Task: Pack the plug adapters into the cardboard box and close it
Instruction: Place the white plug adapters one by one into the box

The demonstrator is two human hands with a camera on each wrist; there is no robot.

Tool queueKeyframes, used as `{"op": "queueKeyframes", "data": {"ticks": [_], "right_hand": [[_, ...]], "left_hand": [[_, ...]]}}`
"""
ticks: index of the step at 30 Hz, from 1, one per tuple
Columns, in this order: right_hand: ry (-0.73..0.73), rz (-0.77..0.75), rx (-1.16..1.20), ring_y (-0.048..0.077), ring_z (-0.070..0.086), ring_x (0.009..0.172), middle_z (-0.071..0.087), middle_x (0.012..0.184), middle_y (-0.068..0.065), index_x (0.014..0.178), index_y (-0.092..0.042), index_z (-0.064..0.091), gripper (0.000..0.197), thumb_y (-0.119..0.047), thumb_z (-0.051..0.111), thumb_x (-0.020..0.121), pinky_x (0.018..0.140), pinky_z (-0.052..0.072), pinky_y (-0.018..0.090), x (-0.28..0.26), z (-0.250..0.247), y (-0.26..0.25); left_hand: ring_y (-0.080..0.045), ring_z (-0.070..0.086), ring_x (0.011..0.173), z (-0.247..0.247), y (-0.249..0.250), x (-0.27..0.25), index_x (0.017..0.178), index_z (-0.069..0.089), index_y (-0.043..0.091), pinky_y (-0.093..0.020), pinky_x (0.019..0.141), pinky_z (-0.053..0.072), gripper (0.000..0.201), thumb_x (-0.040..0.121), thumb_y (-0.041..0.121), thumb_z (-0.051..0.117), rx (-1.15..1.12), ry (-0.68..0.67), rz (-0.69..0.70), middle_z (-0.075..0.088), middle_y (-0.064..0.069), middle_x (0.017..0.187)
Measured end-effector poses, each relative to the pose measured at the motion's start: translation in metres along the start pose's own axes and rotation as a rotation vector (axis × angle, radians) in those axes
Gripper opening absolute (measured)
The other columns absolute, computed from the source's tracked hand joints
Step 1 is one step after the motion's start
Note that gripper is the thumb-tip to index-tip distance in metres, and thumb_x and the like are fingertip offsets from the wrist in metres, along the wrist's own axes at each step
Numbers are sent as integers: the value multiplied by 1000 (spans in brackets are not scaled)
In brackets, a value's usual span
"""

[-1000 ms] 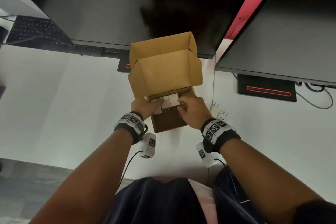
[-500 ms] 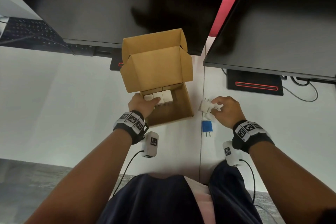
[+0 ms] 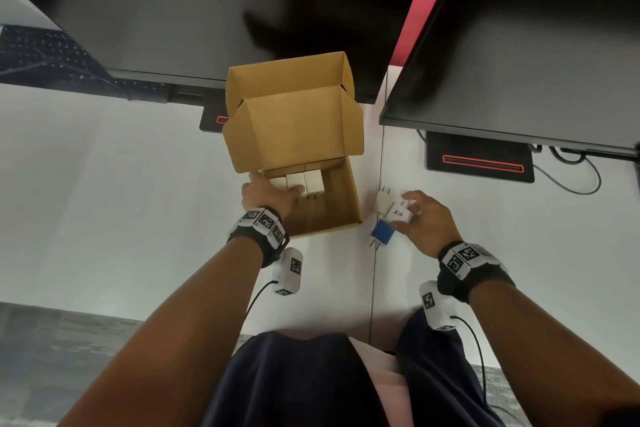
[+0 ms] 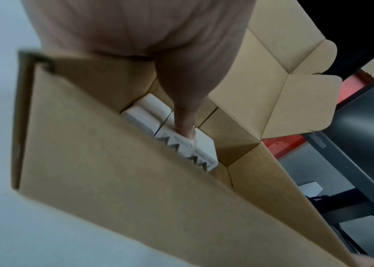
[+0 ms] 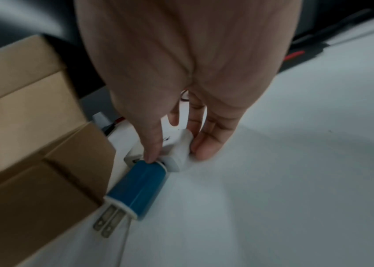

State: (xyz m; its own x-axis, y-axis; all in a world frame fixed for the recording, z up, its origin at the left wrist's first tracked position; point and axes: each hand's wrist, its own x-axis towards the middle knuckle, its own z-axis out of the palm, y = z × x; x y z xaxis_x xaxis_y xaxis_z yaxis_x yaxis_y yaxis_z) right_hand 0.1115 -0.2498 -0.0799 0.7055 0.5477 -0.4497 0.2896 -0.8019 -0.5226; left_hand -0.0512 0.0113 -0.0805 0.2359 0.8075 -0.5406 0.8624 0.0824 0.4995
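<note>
Since a moment ago, the right hand has closed its fingers around a white adapter on the worktop, beside the blue adapter. Flaps up, the cardboard box holds three packed adapters, apparently steadied in their row by the left hand, fingers extended.

Soft, even light falls from above on the white desk, which reads bright in the head view, while the monitors toward twelve o'clock stay dark with a dull sheen. Straight edges bow toward the frame borders. Both wrist views are dimmer and grainy, smeared by blur, worst at nine o'clock; a soft shadow pools on the desk at three o'clock in the right one.
</note>
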Motion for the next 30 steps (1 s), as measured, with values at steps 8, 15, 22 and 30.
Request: {"op": "queueKeyframes", "data": {"ticks": [8, 15, 22, 30], "right_hand": [[-62, 27, -20, 20, 63, 95, 69, 109, 7, 114, -19, 64, 40, -30, 81, 80, 67, 43, 18, 6, -4, 9], [334, 106, 173, 18, 64, 81, 58, 119, 9, 109, -16, 65, 43, -34, 86, 76, 77, 47, 25, -11, -15, -12], [308, -159, 285, 5, 67, 66, 67, 86, -10, 94, -20, 62, 17, -27, 76, 87, 64, 58, 21, -15, -3, -86], [146, -225, 33, 15, 58, 90, 54, 112, 9, 124, -20, 65, 35, -22, 72, 90, 92, 57, 35, -3, 27, -131]], "left_hand": [[-37, 57, 128, 0, -2, -2, 135, 48, 13, -48, 107, 50, 86, 69, 48, 90, -25, 20, 29, 62, -13, 134], [-36, 57, 128, 0, -3, -1, 135, 48, 14, -46, 107, 48, 81, 73, 47, 88, -32, 14, 29, 61, -13, 133], [-37, 55, 130, 1, -3, 1, 137, 48, 15, -47, 109, 47, 81, 74, 46, 88, -35, -3, 28, 60, -13, 136], [-38, 54, 131, 0, -3, 2, 138, 45, 14, -47, 109, 45, 83, 74, 49, 87, 2, -7, 33, 61, -14, 135]]}}
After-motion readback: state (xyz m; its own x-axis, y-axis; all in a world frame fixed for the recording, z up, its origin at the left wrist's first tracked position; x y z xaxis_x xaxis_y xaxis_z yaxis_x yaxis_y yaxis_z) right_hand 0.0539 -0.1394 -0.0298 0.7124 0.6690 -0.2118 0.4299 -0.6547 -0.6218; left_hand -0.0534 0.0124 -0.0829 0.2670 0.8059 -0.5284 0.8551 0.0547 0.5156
